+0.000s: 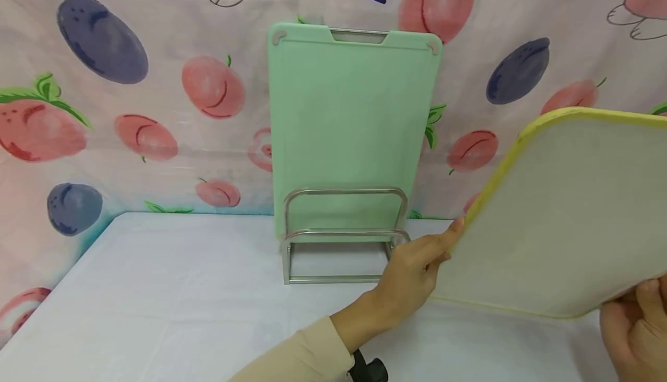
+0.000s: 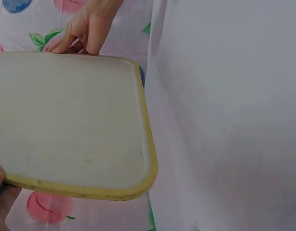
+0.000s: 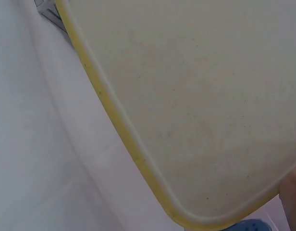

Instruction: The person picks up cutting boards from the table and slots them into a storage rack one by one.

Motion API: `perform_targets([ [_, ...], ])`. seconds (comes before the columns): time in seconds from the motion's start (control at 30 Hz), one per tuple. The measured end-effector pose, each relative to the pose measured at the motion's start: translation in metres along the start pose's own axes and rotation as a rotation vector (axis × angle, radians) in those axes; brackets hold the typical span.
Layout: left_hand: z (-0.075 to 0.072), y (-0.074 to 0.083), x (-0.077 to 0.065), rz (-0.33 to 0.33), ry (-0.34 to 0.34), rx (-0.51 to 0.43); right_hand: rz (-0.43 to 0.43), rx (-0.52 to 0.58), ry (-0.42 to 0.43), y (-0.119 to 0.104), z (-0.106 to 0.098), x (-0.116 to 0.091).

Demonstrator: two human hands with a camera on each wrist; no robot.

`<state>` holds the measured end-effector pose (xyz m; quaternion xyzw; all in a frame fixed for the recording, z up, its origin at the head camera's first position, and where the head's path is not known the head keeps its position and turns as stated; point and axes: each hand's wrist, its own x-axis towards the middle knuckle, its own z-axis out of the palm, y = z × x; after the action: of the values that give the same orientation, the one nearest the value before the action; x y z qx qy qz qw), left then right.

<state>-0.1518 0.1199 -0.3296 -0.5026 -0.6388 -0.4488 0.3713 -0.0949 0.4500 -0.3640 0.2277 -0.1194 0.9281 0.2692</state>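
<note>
A cream-white cutting board [image 1: 557, 214] with a yellow rim is held up in the air at the right of the head view, tilted. My left hand [image 1: 411, 272] grips its left edge, with the thumb showing on the face in the left wrist view. My right hand [image 1: 638, 335] grips the lower right edge and is partly cut off by the frame. Small dark specks dot the board's face [image 3: 186, 96] in the right wrist view. Left of the board, a metal rack [image 1: 346, 279] stands on the table with a green cutting board [image 1: 346, 121] upright in it.
A white cloth covers the table [image 1: 156, 289]. Behind it hangs a curtain [image 1: 208, 156] printed with fruit. A black strap piece [image 1: 370, 368] shows below my left wrist, by the beige sleeve [image 1: 307, 353].
</note>
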Motion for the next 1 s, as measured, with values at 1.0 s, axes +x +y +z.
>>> perform_targets([
  [1.0,-0.007,-0.038,0.020,-0.105,0.139,0.069,-0.199,-0.116,0.075,0.044,0.021,0.028],
])
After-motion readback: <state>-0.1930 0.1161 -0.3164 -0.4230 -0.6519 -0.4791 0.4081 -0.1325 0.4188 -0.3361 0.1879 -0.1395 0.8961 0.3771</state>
